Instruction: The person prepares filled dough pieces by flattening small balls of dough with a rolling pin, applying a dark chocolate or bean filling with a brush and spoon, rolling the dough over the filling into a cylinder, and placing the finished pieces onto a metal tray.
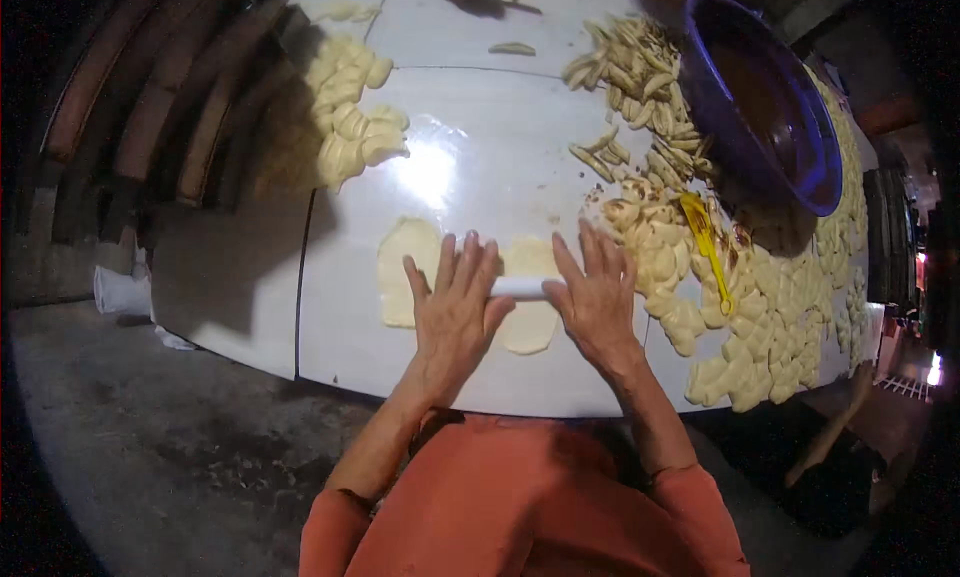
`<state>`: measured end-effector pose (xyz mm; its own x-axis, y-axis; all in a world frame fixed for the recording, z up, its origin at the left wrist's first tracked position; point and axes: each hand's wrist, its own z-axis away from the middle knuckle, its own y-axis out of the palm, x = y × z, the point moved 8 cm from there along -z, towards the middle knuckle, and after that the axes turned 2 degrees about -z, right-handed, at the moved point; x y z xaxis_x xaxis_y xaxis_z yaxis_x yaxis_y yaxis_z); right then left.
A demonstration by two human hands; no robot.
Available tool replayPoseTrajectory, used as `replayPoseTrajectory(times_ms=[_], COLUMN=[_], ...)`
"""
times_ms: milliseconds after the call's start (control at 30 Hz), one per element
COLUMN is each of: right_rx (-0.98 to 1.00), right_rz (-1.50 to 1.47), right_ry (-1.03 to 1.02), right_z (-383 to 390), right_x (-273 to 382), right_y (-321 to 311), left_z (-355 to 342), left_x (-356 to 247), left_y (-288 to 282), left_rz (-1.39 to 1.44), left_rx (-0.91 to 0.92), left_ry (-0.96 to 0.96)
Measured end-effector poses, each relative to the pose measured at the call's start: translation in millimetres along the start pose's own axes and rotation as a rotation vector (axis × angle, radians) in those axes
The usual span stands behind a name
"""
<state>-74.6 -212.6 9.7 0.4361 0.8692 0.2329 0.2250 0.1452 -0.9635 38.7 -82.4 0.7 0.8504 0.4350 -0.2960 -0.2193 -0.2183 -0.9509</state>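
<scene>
A white rolling pin lies across a flat piece of dough near the table's front edge. My left hand rests flat over the pin's left end, fingers stretched forward and apart. At the other end my right hand also lies flat, its fingers extended and thumb turned in toward the pin. Both palms press from above; neither wraps round it. A second flattened dough sheet sits beside my left hand, partly covered by its fingers.
Pale dough pieces lie at the far left. To the right are many more overlapping dough pieces, a yellow long-handled tool, and pale elongated pieces. A tilted purple basin with brown contents stands at the back right.
</scene>
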Motion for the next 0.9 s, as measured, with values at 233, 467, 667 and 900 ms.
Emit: replayPoseTrajectory(times_ms=[233,467,667,900], right_rx=[-0.328,-0.132,-0.275,-0.428], right_rz=[0.002,-0.21,0.056,0.075], right_ry=[-0.081,-0.146,-0.002,0.466], right_z=[-99,-63,-49,19], right_x=[-21,-32,-19,-127], right_y=[-18,-2,-20,-75], left_z=[-127,-136,-67,-46], left_x=[35,32,-10,-29], left_y=[-2,-23,3,13], left_rz=[-0.128,-0.197,-0.112,-0.079], left_rx=[-0.165,-0.357,0.016,0.26], left_ry=[-0.027,0.106,0.228,0.205])
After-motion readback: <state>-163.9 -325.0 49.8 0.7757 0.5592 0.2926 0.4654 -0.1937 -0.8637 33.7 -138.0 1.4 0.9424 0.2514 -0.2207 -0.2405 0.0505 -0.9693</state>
